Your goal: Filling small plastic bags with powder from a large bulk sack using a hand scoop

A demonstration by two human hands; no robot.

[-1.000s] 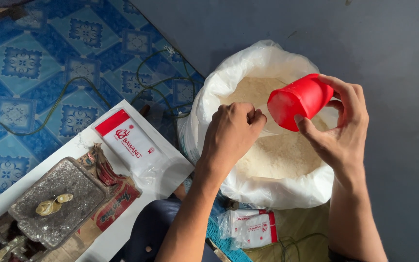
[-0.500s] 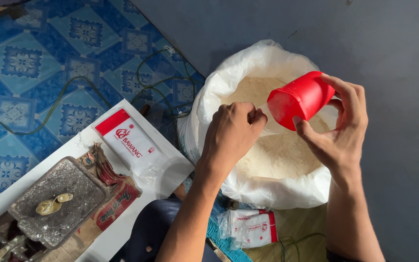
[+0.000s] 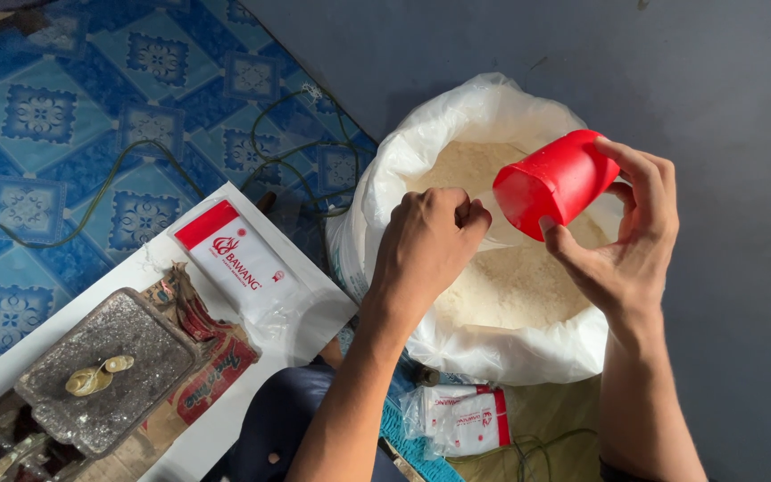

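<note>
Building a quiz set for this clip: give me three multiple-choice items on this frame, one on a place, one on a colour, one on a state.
1. Where is the right hand?
A. On the metal tray
B. Above the open white sack
C. On the blue tiled floor

2. What colour is the cup?
A. Red
B. Green
C. Yellow

3. How is the cup held?
A. Upright
B. Lying on the table
C. Tipped on its side, mouth toward the clear bag

Answers:
1 B: the hand hovers over the white sack of white powder.
2 A: its plastic is plainly red.
3 C: its base faces the camera, and its mouth meets the clear bag that the left hand pinches.
</note>
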